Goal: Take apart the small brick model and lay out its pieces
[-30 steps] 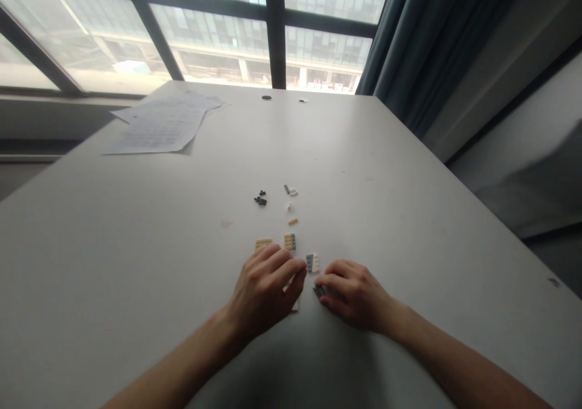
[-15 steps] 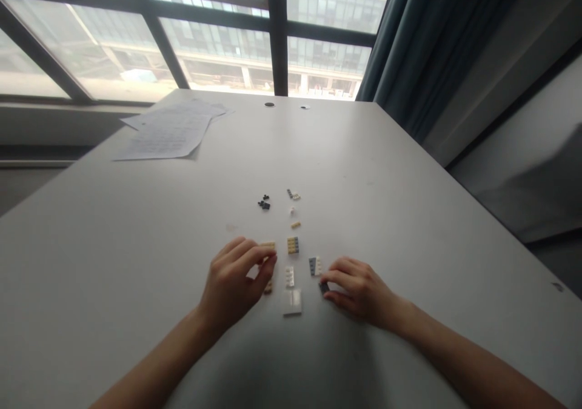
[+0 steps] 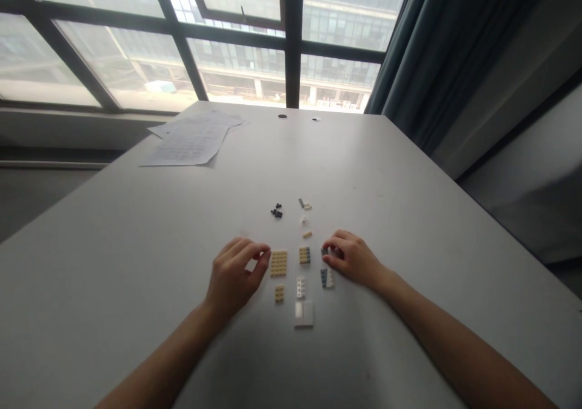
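Note:
My right hand pinches a small dark grey building brick at the table surface. Just below it lies a grey-and-white studded piece. My left hand has thumb and forefinger pressed together beside the upper left corner of a tan studded plate; whether anything is between them cannot be made out. Under that plate is a smaller tan plate. Between the hands sit a tan-and-grey brick piece, a white studded plate and a smooth white square piece.
Farther out on the white table are small black pieces, a short tan piece, a tiny white piece and grey and white pieces. Printed sheets lie at the back left, near the window.
My right hand has moved the dark grey brick from below the grey-and-white piece to above it. My left hand has shifted off the tan plates, now uncovered. The view has tilted slightly.

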Action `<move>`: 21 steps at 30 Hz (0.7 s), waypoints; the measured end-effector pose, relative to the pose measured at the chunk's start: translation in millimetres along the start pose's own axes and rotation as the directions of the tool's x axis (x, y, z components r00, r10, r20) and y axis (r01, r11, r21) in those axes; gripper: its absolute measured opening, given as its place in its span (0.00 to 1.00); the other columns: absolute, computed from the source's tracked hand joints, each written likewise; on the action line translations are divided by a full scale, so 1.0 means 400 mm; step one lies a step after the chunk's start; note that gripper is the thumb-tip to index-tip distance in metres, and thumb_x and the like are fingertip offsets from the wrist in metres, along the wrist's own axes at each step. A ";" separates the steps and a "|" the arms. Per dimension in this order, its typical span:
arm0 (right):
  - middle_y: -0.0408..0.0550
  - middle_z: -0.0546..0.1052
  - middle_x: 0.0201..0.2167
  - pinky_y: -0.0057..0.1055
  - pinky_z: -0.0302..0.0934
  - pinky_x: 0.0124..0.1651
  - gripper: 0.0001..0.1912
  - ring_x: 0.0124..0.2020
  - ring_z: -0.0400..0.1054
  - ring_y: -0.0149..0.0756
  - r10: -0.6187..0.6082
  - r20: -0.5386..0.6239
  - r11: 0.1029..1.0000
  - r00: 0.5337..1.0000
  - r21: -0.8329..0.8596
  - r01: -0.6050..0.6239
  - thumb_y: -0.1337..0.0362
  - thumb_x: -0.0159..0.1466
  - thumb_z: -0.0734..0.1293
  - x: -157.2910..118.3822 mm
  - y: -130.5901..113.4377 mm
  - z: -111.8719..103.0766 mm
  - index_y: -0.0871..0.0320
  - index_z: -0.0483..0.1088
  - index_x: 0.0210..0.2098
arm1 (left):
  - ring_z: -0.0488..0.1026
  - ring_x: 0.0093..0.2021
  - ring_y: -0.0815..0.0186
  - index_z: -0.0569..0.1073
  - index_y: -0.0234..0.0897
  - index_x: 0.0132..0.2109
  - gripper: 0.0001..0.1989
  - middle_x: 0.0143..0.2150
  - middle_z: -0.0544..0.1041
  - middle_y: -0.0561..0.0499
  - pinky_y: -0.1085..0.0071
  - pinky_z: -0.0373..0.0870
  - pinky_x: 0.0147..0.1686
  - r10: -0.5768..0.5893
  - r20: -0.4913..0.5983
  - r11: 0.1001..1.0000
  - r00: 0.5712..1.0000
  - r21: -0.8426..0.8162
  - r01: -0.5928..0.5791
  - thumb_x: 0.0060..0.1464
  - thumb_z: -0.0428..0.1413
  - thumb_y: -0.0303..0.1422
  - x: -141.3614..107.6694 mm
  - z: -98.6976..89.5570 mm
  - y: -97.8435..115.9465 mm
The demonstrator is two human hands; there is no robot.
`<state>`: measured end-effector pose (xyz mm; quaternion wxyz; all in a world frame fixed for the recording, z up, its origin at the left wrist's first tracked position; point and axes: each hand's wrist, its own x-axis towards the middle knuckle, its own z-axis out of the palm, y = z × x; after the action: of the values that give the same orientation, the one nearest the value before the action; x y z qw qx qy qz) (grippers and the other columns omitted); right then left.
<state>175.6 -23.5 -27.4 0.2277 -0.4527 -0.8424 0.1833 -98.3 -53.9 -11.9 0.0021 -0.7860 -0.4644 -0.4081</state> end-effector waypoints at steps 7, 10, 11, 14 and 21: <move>0.44 0.71 0.33 0.29 0.61 0.37 0.08 0.31 0.65 0.32 0.013 -0.034 1.000 0.999 0.025 -0.012 0.67 0.58 0.70 -0.010 0.000 0.002 0.57 0.73 0.38 | 0.69 0.30 0.67 0.74 0.36 0.33 0.04 0.27 0.73 0.52 0.71 0.68 0.35 -0.040 0.008 0.999 0.999 -0.009 0.040 0.55 0.55 0.28 -0.003 0.005 -0.002; 0.45 0.72 0.34 0.30 0.62 0.38 0.09 0.33 0.66 0.32 0.012 -0.053 0.999 0.999 0.049 -0.009 0.66 0.59 0.70 -0.011 0.000 0.005 0.57 0.73 0.40 | 0.68 0.30 0.68 0.75 0.36 0.33 0.05 0.28 0.73 0.52 0.71 0.68 0.35 -0.105 0.001 0.994 0.995 -0.007 0.105 0.55 0.54 0.30 -0.005 0.003 -0.001; 0.46 0.72 0.34 0.30 0.62 0.38 0.09 0.33 0.66 0.33 0.017 -0.062 0.998 0.998 0.064 -0.013 0.66 0.59 0.69 -0.012 -0.001 0.005 0.57 0.73 0.41 | 0.68 0.30 0.68 0.75 0.37 0.34 0.05 0.28 0.73 0.52 0.71 0.68 0.34 -0.130 0.010 0.991 0.991 -0.003 0.130 0.55 0.54 0.30 -0.004 0.003 -0.002; 0.45 0.72 0.34 0.29 0.62 0.36 0.09 0.31 0.66 0.31 0.052 -0.083 0.993 0.995 0.113 -0.043 0.65 0.60 0.68 -0.013 -0.002 0.005 0.57 0.73 0.41 | 0.69 0.31 0.67 0.75 0.37 0.36 0.07 0.30 0.73 0.52 0.70 0.69 0.35 -0.197 0.067 0.980 0.978 0.018 0.196 0.56 0.53 0.34 0.006 0.007 -0.008; 0.43 0.71 0.32 0.28 0.61 0.32 0.07 0.25 0.62 0.28 0.097 -0.113 0.984 0.989 0.163 -0.078 0.64 0.62 0.66 -0.012 -0.002 0.006 0.57 0.72 0.40 | 0.69 0.45 0.58 0.72 0.39 0.52 0.17 0.44 0.73 0.46 0.59 0.67 0.48 -0.254 0.260 0.960 0.931 0.185 0.210 0.55 0.54 0.32 0.110 0.063 -0.085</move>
<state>176.0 -28.2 -30.1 0.3051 -0.4800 -0.7893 0.2315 -96.7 7.0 -13.2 -0.0518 -0.7729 -0.5798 -0.2525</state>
